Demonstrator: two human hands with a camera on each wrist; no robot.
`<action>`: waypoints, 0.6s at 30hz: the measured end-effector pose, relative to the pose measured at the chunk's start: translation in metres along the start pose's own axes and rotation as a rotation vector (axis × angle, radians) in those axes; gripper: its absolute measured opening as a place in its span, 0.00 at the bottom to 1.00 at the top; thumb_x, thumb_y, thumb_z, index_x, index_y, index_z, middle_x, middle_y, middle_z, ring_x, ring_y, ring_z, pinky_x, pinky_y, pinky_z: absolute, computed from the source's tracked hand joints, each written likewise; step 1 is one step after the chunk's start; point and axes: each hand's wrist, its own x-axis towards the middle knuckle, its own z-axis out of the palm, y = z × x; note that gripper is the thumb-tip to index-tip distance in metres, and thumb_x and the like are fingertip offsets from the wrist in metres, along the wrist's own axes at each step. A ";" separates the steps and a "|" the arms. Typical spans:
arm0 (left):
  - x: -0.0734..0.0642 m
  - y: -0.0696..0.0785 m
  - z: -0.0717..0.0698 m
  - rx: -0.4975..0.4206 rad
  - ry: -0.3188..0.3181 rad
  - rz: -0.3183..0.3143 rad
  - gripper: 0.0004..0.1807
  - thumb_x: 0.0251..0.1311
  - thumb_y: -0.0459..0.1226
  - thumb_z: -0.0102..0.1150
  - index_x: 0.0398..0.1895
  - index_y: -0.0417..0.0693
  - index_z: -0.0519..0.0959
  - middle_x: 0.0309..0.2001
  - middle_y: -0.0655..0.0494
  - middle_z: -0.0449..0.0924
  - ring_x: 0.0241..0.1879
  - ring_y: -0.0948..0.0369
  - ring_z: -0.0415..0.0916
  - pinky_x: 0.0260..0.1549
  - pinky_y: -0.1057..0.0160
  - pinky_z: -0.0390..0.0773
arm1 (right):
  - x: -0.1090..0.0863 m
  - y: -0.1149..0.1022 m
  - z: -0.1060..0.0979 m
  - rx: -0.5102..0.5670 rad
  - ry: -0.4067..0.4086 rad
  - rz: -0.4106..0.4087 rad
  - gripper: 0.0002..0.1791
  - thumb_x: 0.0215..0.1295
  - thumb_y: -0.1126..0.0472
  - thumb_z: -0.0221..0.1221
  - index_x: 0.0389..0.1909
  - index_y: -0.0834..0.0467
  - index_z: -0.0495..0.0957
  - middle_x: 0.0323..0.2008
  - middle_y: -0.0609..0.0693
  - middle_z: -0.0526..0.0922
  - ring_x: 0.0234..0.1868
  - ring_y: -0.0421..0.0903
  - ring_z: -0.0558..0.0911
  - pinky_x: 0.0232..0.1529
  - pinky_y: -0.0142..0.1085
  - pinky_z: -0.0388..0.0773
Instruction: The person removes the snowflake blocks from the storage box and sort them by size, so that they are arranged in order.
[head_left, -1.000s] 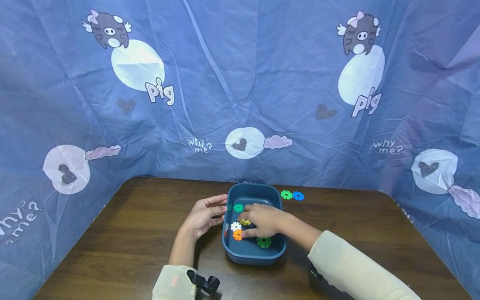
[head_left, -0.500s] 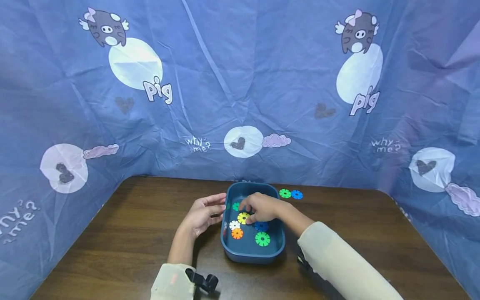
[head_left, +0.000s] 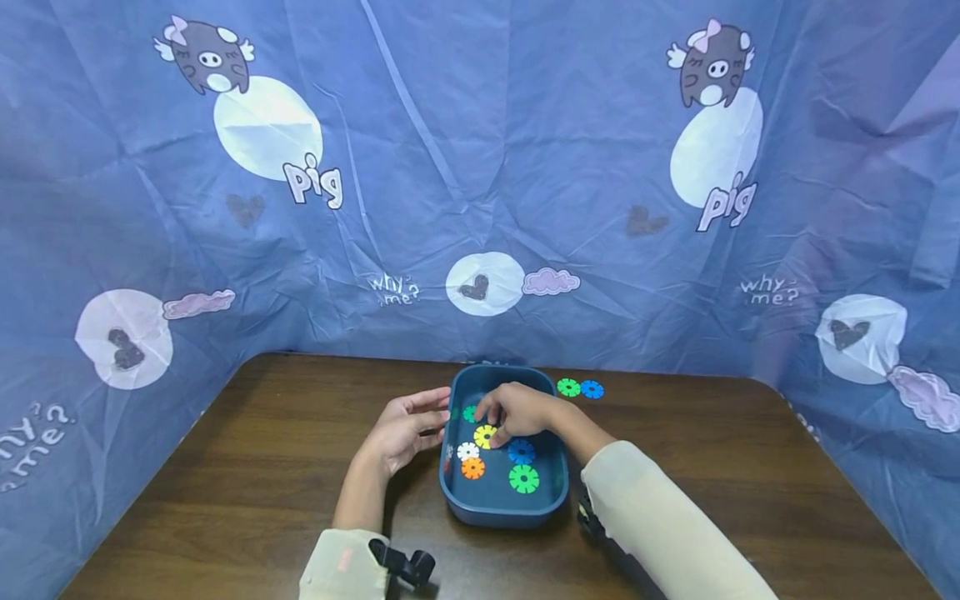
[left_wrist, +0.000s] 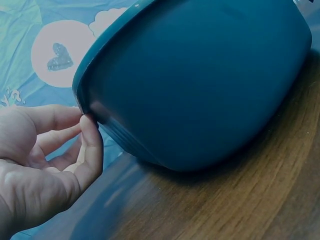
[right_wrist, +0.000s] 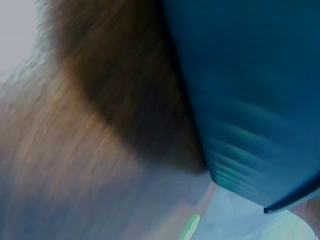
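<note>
A dark blue-green plastic box [head_left: 504, 518] stands on the table, with several notched plastic snowflake discs inside. My left hand [head_left: 401, 432] touches its left side and rim with extended fingers; in the left wrist view the thumb and forefinger meet at the rim's edge. Inside the box, my right hand [head_left: 521, 412] has its thumb and forefinger at opposite edges of a yellow snowflake disc [head_left: 484, 435]. Around it lie white [head_left: 468, 451], orange [head_left: 473, 468], blue [head_left: 522, 452] and green discs [head_left: 524, 478]. A second green disc [head_left: 469, 413] is partly behind the fingers.
On the wooden table [head_left: 247, 475], behind the box's right corner, lie a green disc [head_left: 568, 387] and a blue disc [head_left: 592, 389] side by side. A blue printed cloth [head_left: 420, 208] hangs behind the table and at both sides.
My right hand has drawn up and back from the box floor, uncovering the blue disc and more of the green and yellow ones. The left hand keeps its place at the box.
</note>
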 end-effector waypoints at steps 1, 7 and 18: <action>0.000 0.000 0.000 0.000 0.000 0.001 0.26 0.66 0.24 0.59 0.68 0.36 0.74 0.64 0.37 0.73 0.45 0.57 0.79 0.40 0.60 0.81 | 0.000 0.000 0.000 0.014 0.000 0.000 0.21 0.60 0.59 0.74 0.54 0.53 0.85 0.38 0.45 0.83 0.37 0.42 0.79 0.44 0.37 0.79; 0.000 0.000 0.001 0.001 0.003 0.001 0.26 0.66 0.25 0.59 0.68 0.36 0.74 0.63 0.37 0.73 0.45 0.57 0.79 0.41 0.60 0.81 | 0.001 0.000 0.002 0.084 0.001 0.020 0.18 0.60 0.63 0.73 0.52 0.54 0.85 0.37 0.45 0.83 0.37 0.44 0.79 0.44 0.38 0.78; 0.001 -0.001 0.000 0.004 0.016 -0.005 0.25 0.66 0.25 0.60 0.67 0.37 0.75 0.63 0.38 0.75 0.47 0.55 0.79 0.41 0.58 0.82 | 0.002 0.003 0.003 0.151 -0.003 0.036 0.17 0.60 0.68 0.71 0.49 0.53 0.85 0.36 0.47 0.81 0.35 0.45 0.78 0.39 0.36 0.77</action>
